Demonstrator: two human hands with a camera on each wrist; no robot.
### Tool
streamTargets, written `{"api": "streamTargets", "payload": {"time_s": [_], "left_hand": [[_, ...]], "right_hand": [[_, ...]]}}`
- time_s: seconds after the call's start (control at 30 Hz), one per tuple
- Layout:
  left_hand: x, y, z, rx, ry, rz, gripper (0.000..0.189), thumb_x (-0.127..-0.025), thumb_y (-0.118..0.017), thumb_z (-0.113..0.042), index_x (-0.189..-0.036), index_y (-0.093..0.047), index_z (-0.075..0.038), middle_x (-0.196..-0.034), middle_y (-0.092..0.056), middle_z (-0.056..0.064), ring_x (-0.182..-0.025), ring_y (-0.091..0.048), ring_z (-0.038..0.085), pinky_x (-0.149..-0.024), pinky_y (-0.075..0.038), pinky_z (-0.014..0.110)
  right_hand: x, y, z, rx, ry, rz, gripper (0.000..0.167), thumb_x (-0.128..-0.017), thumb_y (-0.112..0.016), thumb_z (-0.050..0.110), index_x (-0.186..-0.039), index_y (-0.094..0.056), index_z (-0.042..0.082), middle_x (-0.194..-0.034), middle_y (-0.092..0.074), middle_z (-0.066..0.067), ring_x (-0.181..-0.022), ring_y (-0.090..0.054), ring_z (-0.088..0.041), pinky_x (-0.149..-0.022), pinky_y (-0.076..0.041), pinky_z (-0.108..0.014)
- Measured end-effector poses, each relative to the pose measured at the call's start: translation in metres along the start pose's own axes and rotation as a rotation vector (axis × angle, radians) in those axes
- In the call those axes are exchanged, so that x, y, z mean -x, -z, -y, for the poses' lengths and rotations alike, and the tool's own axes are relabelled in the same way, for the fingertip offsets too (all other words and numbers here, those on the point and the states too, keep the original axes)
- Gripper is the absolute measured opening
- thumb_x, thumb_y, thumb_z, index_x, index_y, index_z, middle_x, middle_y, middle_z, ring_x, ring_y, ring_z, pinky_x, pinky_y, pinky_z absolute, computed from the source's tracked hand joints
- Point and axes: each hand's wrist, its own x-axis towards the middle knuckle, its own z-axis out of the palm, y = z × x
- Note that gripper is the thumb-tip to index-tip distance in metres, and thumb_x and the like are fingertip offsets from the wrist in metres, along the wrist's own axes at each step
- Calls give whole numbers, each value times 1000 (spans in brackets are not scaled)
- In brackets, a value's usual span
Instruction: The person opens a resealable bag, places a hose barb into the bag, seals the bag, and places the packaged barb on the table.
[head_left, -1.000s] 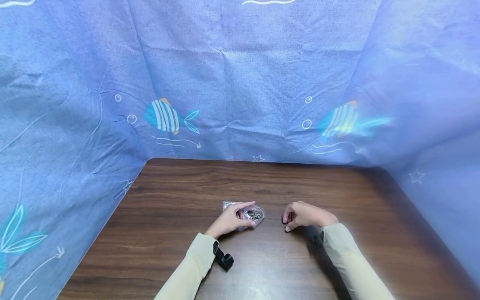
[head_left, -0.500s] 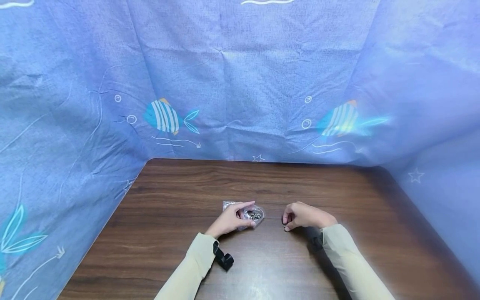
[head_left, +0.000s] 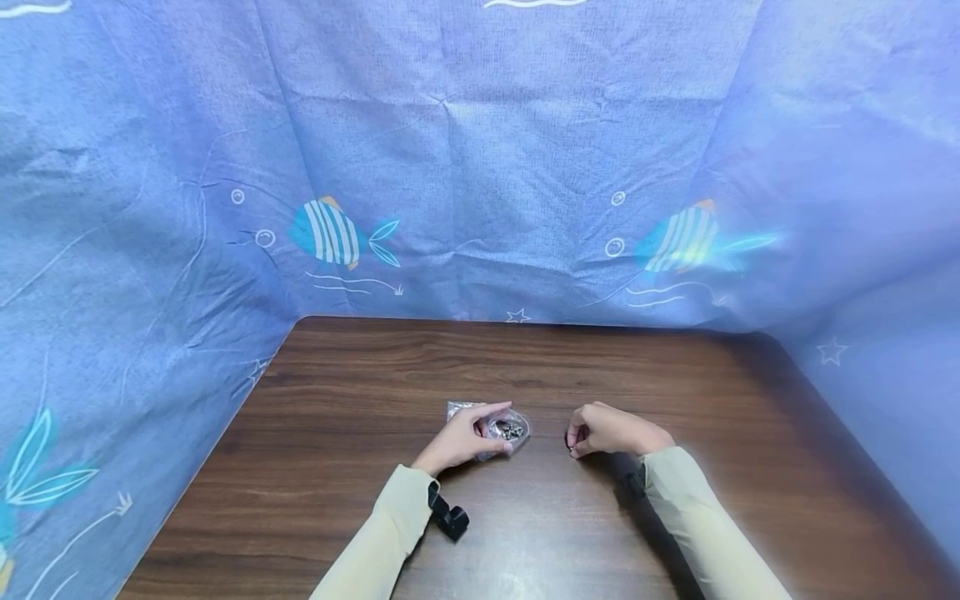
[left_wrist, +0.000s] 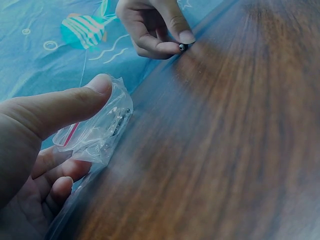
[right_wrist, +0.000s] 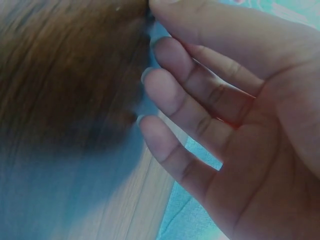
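A small clear zip bag (head_left: 509, 430) with a red strip holds several tiny shiny metal pieces, seen through the plastic in the left wrist view (left_wrist: 116, 125). My left hand (head_left: 460, 437) holds this bag at the table, its thumb on one side and fingers on the other. To the right of the bag, my right hand (head_left: 611, 430) pinches a small dark screw-like piece (left_wrist: 183, 47) between thumb and forefinger, low over the tabletop. Its round end shows a lighter centre. In the right wrist view the pinch lies at the top edge, with the other fingers (right_wrist: 162, 90) loosely bent.
The brown wood-grain table (head_left: 360, 375) extends around both hands. A blue curtain (head_left: 510, 167) printed with fish hangs behind it and along both sides. A black camera (head_left: 452, 522) is strapped to the left wrist.
My right thumb and the small dark piece have shifted very slightly up toward the fingers. The left hand and the bag have stayed in place.
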Motion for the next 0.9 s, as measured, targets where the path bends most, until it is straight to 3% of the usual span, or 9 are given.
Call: {"api": "streamTargets", "payload": {"time_s": [0.5, 0.9], "left_hand": [[0, 0, 1, 11, -10, -1, 65, -79, -80, -27, -137, -54, -13, -115, -67, 2, -68, -48, 8, -57, -42, 20], [0, -1, 2, -6, -9, -8, 66, -78, -80, -27, -137, -55, -13, -107, -66, 2, -67, -47, 7, -56, -41, 20]], "right_hand": [[-1, 2, 1, 36, 26, 3, 10, -79, -70, 6, -77, -69, 15, -72, -64, 10, -60, -47, 2, -56, -44, -17], [-4, 4, 4, 36, 22, -18, 6, -83, -70, 9, -80, -71, 14, -76, -65, 9, -62, -49, 2, -57, -46, -17]]}}
